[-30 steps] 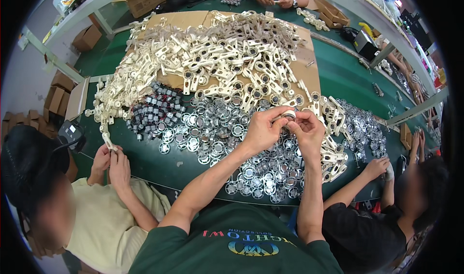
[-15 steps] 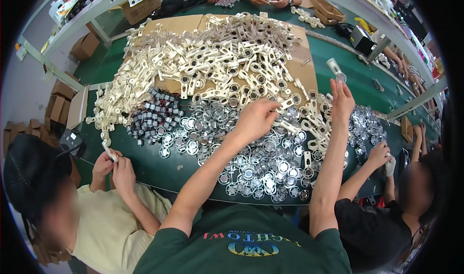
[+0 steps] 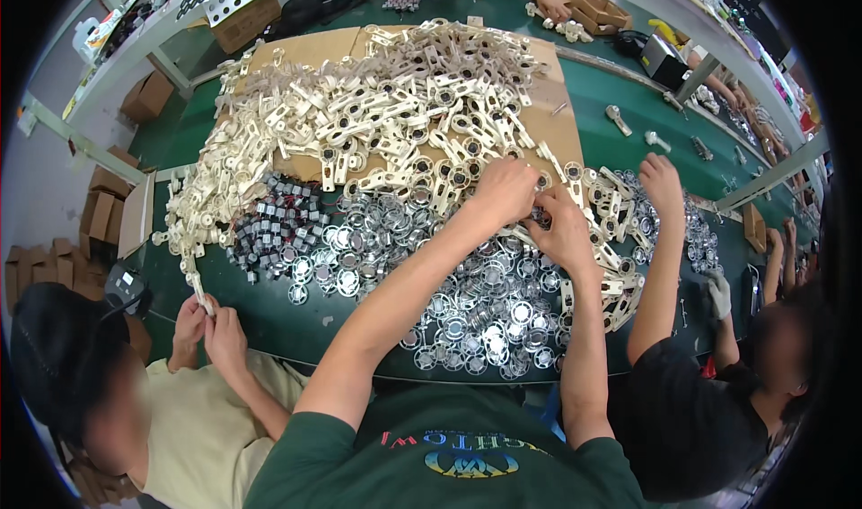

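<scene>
My left hand (image 3: 507, 190) and my right hand (image 3: 566, 228) are close together over the middle of the heap, fingers bent inward. The fingers of both are closed around something small, mostly hidden between them. A round ring end of a white plastic part (image 3: 543, 179) shows beside my left fingertips. Below my hands spreads a pile of shiny silver round discs (image 3: 494, 325). Beyond them rises a large heap of white plastic handle-shaped parts (image 3: 359, 105), many with dark round centres. One such part (image 3: 618, 120) lies apart on the green surface to the right.
Small dark motor-like blocks (image 3: 283, 222) lie left of the discs. Cardboard (image 3: 572, 123) lies under the white heap. A co-worker's hands (image 3: 211, 329) hold a white part at left; another co-worker's hand (image 3: 662, 184) reaches in at right. Shelf posts (image 3: 772, 181) stand at the right.
My right hand has let go of a white part, now on the green surface, and come down left beside my left hand. My left hand has moved slightly right and away from me.
</scene>
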Demonstrator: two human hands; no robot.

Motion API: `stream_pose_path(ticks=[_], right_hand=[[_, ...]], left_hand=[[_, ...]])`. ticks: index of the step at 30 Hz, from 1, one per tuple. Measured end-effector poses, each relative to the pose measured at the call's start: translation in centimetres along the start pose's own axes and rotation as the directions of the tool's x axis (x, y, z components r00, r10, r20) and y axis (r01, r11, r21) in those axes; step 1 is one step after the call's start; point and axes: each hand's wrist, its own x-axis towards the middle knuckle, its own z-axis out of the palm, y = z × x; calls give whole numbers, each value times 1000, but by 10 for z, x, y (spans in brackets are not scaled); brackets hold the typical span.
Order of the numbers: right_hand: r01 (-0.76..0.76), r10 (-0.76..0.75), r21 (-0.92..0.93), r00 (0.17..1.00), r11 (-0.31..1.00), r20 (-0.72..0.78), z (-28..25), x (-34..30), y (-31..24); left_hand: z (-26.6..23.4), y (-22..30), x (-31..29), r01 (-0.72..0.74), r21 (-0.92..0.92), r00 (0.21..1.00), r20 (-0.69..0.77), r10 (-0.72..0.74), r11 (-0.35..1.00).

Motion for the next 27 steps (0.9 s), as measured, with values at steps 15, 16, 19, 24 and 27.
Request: stream_pose_path(ticks=[15,16,19,24,27], right_hand=[[49,126,604,961,796,-244,5,-22,9],[95,103,606,953,790,-284,4,-21,5],[215,-85,341,930,915,-359,-4,-16,-8],[228,-155,205,935,952,-319,-3,1,-37],[330,-290,106,915,938,-280,6,12,-30]], left_hand=[[-18,-2,-36,88,-645,966,-131,-223,759],[-24,-1,-44,131,-723,969,-51,-241,678],[-26,-2,-62,151,-864,980,66,-190,480],[-30,-3,-76,253,-947,960,220,-175,200],[-26,-4,-81,200,-978,945,177,-274,60]])
